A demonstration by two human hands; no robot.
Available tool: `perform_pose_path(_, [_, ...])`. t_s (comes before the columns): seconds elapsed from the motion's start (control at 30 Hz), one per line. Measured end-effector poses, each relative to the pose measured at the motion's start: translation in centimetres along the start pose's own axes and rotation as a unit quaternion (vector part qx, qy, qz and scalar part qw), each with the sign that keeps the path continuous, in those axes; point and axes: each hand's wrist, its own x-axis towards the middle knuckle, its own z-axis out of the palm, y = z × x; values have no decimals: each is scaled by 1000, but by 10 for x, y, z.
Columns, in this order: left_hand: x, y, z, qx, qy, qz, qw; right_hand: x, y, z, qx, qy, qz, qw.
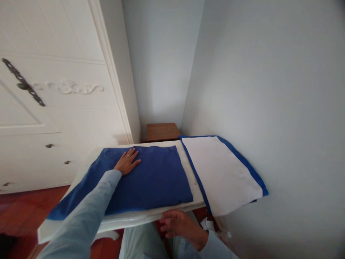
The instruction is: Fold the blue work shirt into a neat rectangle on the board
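A blue cloth piece (151, 180) with a button-like spot near each upper corner lies spread over a white table (198, 194). My left hand (127, 162) rests flat near its far edge, fingers stretched and a ring on one of them. In front of the table's near edge hangs my right hand (182, 226), its fingers loosely bent and slightly apart, with nothing visible in them. It is close to the cloth's lower right corner but apart from it. To the right, a white panel with a blue border (223, 172) slants between the table end and the wall.
A white cabinet (67, 118) with dark metal handles stands at the left. Behind the table is a small brown wooden surface (162, 132) in the wall corner. Crumpled white items (207, 223) lie low at the right. The floor (27, 212) is reddish wood.
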Motion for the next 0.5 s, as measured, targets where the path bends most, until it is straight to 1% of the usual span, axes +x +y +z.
perform_pose_path(0.07, [-6, -12, -3, -4, 2, 6, 1000, -6, 3, 6, 118, 4, 0, 993])
perform_pose_path(0.1, [-9, -14, -4, -7, 3, 9, 1000, -9, 1, 9, 157, -4, 0, 988])
perform_pose_path(0.17, [-13, -15, -7, -22, 12, 8, 1000, -13, -6, 14, 197, -15, 1, 980])
perform_pose_path(0.23, [-16, -13, -12, -53, 51, -17, 997, -15, -13, 15, 213, -14, -7, 977])
perform_pose_path(0.3, [-24, -11, -20, -103, 115, -73, 985, -13, -17, 13, 230, -2, -20, 973])
perform_pose_path(0.33, [-32, -11, -24, -135, 153, -115, 972, -12, -18, 12, 240, 7, -27, 970])
perform_pose_path(0.37, [-43, -10, -28, -171, 192, -161, 953, -11, -18, 9, 250, 17, -33, 968])
perform_pose_path(0.4, [-58, -9, -32, -213, 232, -206, 926, -10, -18, 6, 258, 27, -39, 965])
perform_pose_path(0.47, [-98, -4, -33, -299, 316, -285, 854, -9, -16, -1, 270, 46, -48, 960])
perform_pose_path(0.5, [-121, 1, -31, -346, 357, -307, 812, -9, -16, -6, 274, 57, -51, 959])
